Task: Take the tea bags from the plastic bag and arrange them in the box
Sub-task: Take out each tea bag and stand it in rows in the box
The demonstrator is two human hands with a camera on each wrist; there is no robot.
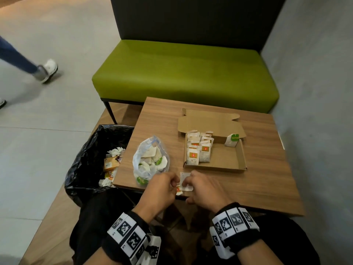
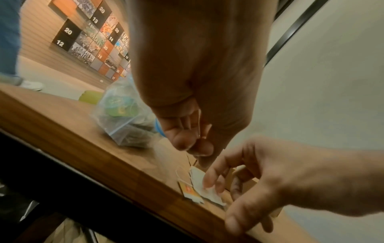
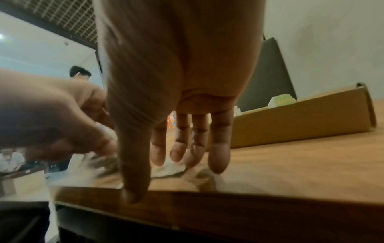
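A tea bag is laid flat at the near edge of the desk, just in front of the box front wall. It is pressed down by the right hand: fingers mostly straight and spread on the paper, thumb over the desk edge, nothing gripped. The left hand is curled, thumb + forefinger pinched on the bag's thin string; the orange tag sits at the desk edge btw. both hands. The plastic bag is seen left of the box, mouth open, still w/ several green-tag bags inside, touching the left desk edge area. In the box, orange-tag bags are stacked in two rows along the left wall; one green-tag bag is leaned at the back-right corner; middle and right floor of the box is open room. Lid is folded back flat. A black-lined bin is set just beside the left desk edge. Right side of desk is unoccupied. Green bench is seen behind.
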